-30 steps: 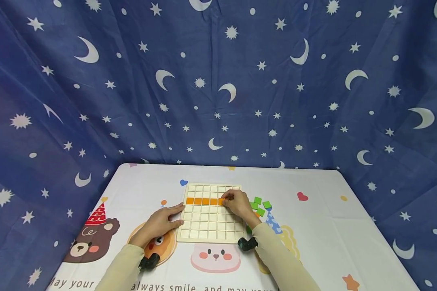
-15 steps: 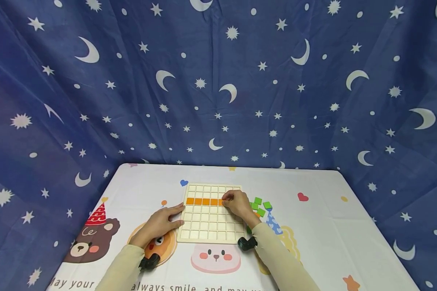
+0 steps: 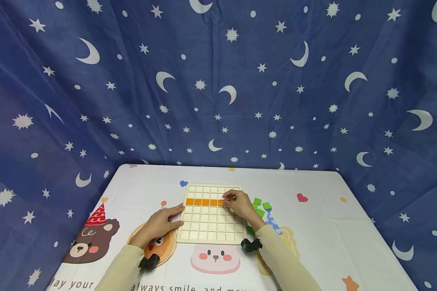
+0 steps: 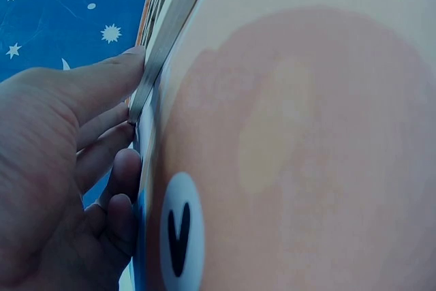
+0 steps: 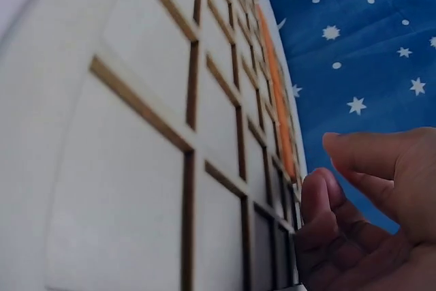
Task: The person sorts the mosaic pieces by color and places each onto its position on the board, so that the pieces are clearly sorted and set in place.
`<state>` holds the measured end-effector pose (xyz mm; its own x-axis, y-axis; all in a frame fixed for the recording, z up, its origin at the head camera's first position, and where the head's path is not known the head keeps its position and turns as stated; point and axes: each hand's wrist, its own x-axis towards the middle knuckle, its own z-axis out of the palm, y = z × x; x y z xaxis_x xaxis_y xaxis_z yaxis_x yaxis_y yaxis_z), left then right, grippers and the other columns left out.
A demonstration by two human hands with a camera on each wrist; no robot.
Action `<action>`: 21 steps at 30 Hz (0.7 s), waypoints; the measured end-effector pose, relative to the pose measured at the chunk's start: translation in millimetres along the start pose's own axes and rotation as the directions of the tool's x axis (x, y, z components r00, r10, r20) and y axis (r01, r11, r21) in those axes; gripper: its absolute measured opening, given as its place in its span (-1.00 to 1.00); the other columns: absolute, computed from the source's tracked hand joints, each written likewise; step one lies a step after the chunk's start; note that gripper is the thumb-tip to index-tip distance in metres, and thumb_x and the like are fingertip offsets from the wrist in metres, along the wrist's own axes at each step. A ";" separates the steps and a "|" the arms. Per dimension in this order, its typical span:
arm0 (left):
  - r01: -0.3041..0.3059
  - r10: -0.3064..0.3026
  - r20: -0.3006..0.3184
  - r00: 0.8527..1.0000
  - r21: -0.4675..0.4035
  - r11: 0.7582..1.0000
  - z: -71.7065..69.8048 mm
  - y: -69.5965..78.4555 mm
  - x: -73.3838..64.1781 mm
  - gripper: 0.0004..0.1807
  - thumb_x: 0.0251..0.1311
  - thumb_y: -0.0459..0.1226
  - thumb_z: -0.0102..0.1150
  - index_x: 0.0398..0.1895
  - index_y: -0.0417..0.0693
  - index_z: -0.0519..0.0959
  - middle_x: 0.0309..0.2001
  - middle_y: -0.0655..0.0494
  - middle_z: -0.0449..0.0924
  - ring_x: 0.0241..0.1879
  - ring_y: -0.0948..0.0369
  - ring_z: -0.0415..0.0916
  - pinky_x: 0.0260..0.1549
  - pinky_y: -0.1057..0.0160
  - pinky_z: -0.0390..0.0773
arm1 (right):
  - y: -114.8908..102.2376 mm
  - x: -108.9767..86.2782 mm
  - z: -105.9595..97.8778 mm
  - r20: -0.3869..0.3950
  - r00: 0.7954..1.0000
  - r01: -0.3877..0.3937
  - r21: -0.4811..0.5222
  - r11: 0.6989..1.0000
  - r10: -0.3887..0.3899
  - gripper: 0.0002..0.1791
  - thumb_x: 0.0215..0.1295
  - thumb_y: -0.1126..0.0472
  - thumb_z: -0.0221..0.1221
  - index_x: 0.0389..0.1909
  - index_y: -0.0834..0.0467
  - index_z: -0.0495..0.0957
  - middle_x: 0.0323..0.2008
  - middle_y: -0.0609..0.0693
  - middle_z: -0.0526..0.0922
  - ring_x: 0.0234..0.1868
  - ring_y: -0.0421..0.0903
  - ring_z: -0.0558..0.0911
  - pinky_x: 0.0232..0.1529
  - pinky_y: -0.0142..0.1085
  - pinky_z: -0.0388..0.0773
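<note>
We see a gridded wooden board (image 3: 208, 225) in the lower middle of the head view, lying on a white printed tablecloth (image 3: 313, 230). A row of orange tiles (image 3: 206, 202) runs across its upper part, from the left side to where the right hand (image 3: 239, 205) covers the view. That hand is at the row's right end, its thumb and forefinger apart in the right wrist view, with nothing that we can make out between them; whether a fingertip touches the last visible tile, we cannot tell. The left hand (image 3: 161, 221) lies at the board's left edge, fingers spread and resting against it, clamped on nothing.

Loose green tiles (image 3: 266, 206) lie right of the board, with a darker green tile (image 3: 250, 230) below them, close to the right sleeve (image 3: 276, 252).

As we judge it, the main risk is a fingertip catching the end tile and tipping it out of its cell. If our left fingers pressed unevenly, the board could slide on the cloth and spoil the alignment. The right sleeve or the black wrist device (image 3: 251, 245) could also sweep the nearby green pieces away
</note>
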<state>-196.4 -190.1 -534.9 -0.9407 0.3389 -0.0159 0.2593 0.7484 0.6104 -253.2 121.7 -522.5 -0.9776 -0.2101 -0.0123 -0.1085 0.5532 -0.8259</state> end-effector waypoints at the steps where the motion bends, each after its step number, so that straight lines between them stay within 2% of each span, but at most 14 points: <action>1: 0.000 0.000 0.001 1.000 -0.003 1.000 0.0 0.1 0.1 -0.34 0.22 -0.01 0.29 0.39 0.08 0.41 0.45 0.15 0.30 0.43 -0.12 0.23 0.36 -0.21 0.25 | -1.3 -1.1 -1.4 0.002 1.000 0.010 0.002 1.000 -0.010 -0.83 0.27 0.25 0.29 -0.14 0.15 0.68 -0.31 -0.02 0.70 -0.39 -0.18 0.59 -0.42 -0.35 0.54; 6: 0.002 -0.002 -0.002 1.000 -0.001 1.000 0.1 0.9 0.1 -0.33 0.22 -0.02 0.29 0.39 0.06 0.41 0.45 0.15 0.30 0.43 -0.12 0.23 0.36 -0.21 0.25 | -10.4 -8.9 -9.1 0.006 0.999 0.031 0.004 0.999 -0.031 -0.81 0.28 0.23 0.28 -0.11 0.16 0.67 -0.24 0.00 0.71 -0.37 -0.19 0.63 -0.40 -0.33 0.58; 12: 0.012 -0.012 0.001 1.000 -0.002 1.000 0.3 1.8 -1.0 -0.33 0.22 -0.02 0.29 0.39 0.05 0.41 0.45 0.15 0.30 0.43 -0.14 0.22 0.36 -0.22 0.24 | -21.9 -18.9 -16.5 -0.033 0.999 0.032 0.010 0.999 -0.032 -0.78 0.25 0.19 0.33 -0.11 0.14 0.67 -0.24 -0.05 0.71 -0.32 -0.17 0.62 -0.35 -0.31 0.58; 21: -0.002 0.002 -0.002 1.000 0.009 1.000 -0.1 0.6 -1.0 -0.33 0.22 -0.01 0.29 0.39 0.05 0.41 0.45 0.14 0.31 0.43 -0.14 0.24 0.35 -0.22 0.26 | -30.1 -33.2 -28.5 -0.081 0.994 0.070 0.023 0.997 -0.068 -0.82 0.21 0.21 0.35 -0.16 0.07 0.69 -0.25 -0.10 0.69 -0.29 -0.16 0.61 -0.40 -0.35 0.56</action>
<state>-195.3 -190.0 -534.4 -0.9407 0.3391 -0.0133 0.2629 0.7530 0.6033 -222.7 135.0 -481.2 -0.9794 -0.1813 0.0894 -0.1724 0.5183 -0.8376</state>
